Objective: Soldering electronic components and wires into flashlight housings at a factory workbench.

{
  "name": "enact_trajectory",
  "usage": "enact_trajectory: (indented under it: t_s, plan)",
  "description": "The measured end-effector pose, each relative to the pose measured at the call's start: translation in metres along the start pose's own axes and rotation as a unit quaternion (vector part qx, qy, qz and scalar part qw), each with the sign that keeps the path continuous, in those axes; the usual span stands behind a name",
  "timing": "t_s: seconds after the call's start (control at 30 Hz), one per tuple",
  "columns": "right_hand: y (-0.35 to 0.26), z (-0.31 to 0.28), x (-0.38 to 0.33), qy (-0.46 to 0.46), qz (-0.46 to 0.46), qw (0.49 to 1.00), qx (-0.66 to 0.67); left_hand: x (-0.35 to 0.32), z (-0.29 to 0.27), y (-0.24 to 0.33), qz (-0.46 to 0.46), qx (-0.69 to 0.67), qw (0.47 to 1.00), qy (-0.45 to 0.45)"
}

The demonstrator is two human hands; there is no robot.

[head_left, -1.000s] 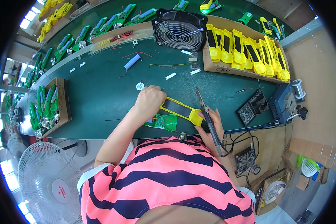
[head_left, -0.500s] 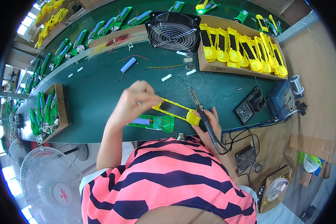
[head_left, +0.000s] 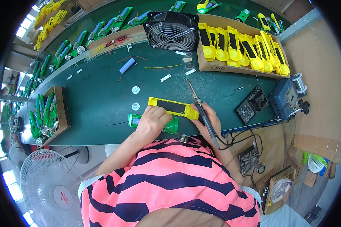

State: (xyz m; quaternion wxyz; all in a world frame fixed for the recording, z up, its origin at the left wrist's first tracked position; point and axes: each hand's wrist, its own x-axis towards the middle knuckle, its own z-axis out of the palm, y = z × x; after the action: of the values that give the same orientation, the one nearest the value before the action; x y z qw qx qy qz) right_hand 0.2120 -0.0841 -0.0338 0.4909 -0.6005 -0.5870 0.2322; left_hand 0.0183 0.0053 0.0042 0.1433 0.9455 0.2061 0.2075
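Left hand point(head_left: 153, 123) dropped toward 5 o'clock; can't tell its grip. Right hand point(head_left: 214, 119) pinches iron point(head_left: 204, 115), yellow housing point(head_left: 172, 107); keep tip point(head_left: 188, 81) clear.

Just off center toward eight o'clock, a left hand point(head_left: 153, 123) covers the middle of a green case point(head_left: 173, 126), its own fingertips hidden at the near edge of a yellow cover point(head_left: 172, 107). A soldering iron point(head_left: 205, 116) screens part of the right hand point(head_left: 213, 120). A fan point(head_left: 53, 189) at eight o'clock and a striped shirt point(head_left: 166, 181) at six are cropped by the lower edge; a sliver point(head_left: 238, 88) at two is too small to identify.
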Motion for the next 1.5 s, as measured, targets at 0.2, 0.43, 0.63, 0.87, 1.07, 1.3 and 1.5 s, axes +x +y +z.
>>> enact_trajectory:
  t_s: [0.2,0.43,0.63,0.87,1.07,1.3,1.5]
  plan:
    - [0.002,0.004,0.016,-0.06,0.027,0.995,0.07,0.019,0.014,0.004,-0.139,0.071,0.988,0.005]
    - [-0.005,-0.027,0.016,0.035,-0.115,0.992,0.038,0.024,0.016,-0.001,-0.185,0.05,0.98,-0.05]
    - [0.008,-0.035,0.017,0.014,0.155,0.942,0.297,0.026,0.019,-0.001,-0.185,0.073,0.978,-0.063]
    - [0.015,-0.025,0.021,-0.024,0.181,0.942,0.282,0.028,0.019,0.0,-0.182,0.083,0.976,-0.08]
    - [0.018,-0.02,0.017,-0.018,0.182,0.946,0.267,0.027,0.02,-0.001,-0.188,0.079,0.976,-0.078]
    - [0.011,-0.021,0.012,0.011,0.18,0.942,0.282,0.028,0.019,-0.001,-0.185,0.083,0.976,-0.078]
    - [-0.018,-0.02,-0.005,0.075,0.067,0.976,0.191,0.028,0.02,-0.002,-0.183,0.088,0.976,-0.079]
